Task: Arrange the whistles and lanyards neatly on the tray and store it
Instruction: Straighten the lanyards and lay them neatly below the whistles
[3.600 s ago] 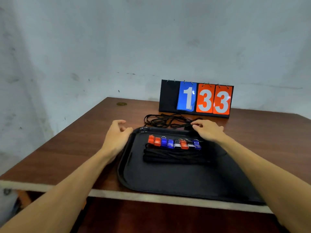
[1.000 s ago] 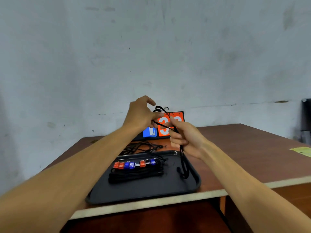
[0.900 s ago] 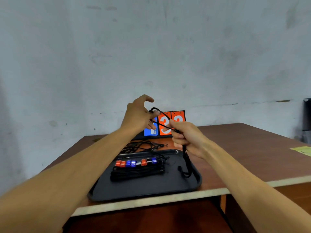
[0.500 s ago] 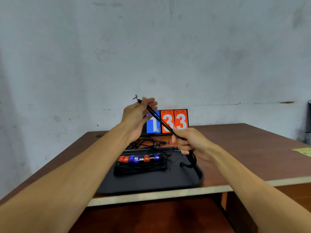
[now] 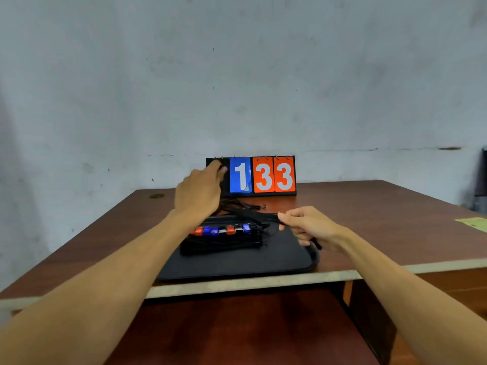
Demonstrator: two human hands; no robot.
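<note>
Head: one tray (image 5: 237, 263), one scoreboard (image 5: 263, 175).

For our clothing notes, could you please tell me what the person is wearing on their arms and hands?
The left forearm and right forearm are bare down to the frame's edge, with no sleeve in view. The left hand and right hand are ungloved, and no watch, bracelet or ring is visible.

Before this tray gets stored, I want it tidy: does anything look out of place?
Yes: a loose tangle of black lanyards lies on the brown wooden table behind the black plastic tray, not on it. The red and blue whistles on the tray sit in a neat row.
</note>
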